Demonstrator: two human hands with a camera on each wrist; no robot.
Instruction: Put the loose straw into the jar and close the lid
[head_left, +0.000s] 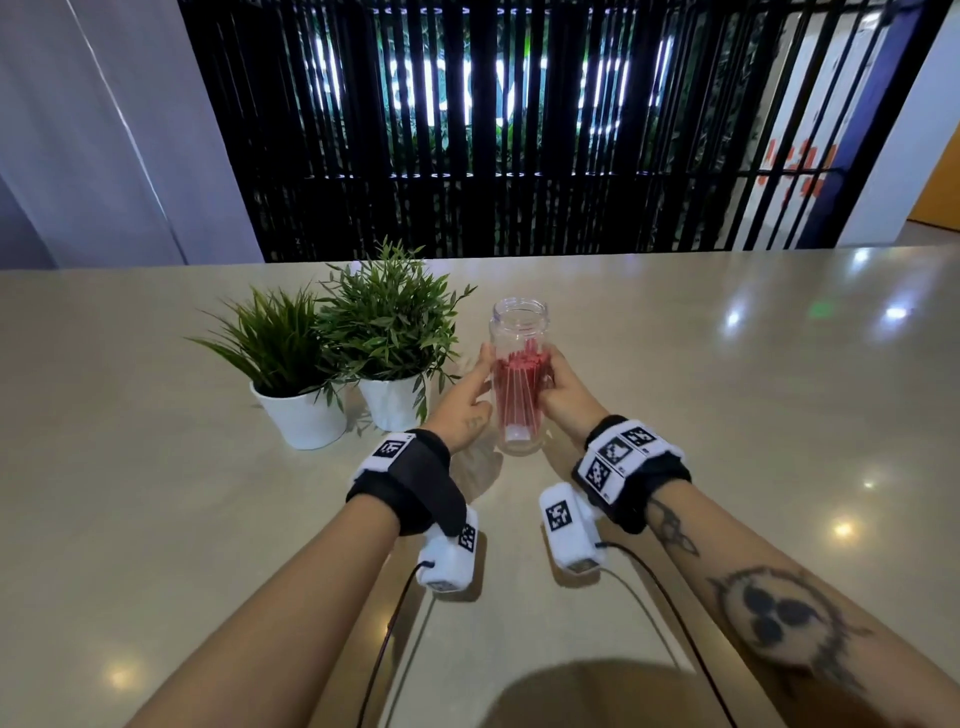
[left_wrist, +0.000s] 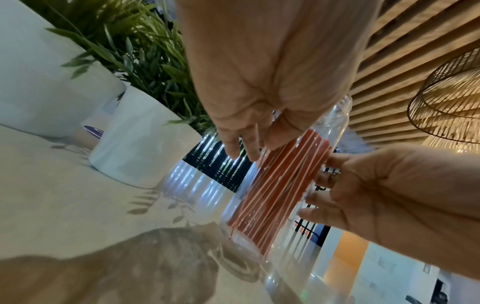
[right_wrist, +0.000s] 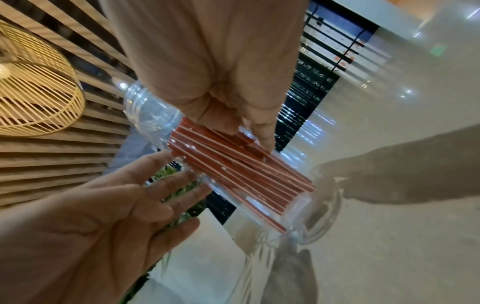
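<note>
The jar stands open on the worktop, red straws inside. Left hand touches it with straight fingers; right hand has a curled grip on it. Keep it steadied upright; no lid is in view.

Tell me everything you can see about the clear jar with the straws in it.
The jar is tall, clear and looks like plastic, with a threaded neck and an open mouth; no lid shows. It stands upright on the beige table, right of two potted plants. Red straws stand bundled inside, their tops below the neck. The left hand touches its left side with straight fingers, while the right hand grips its right side.
</note>
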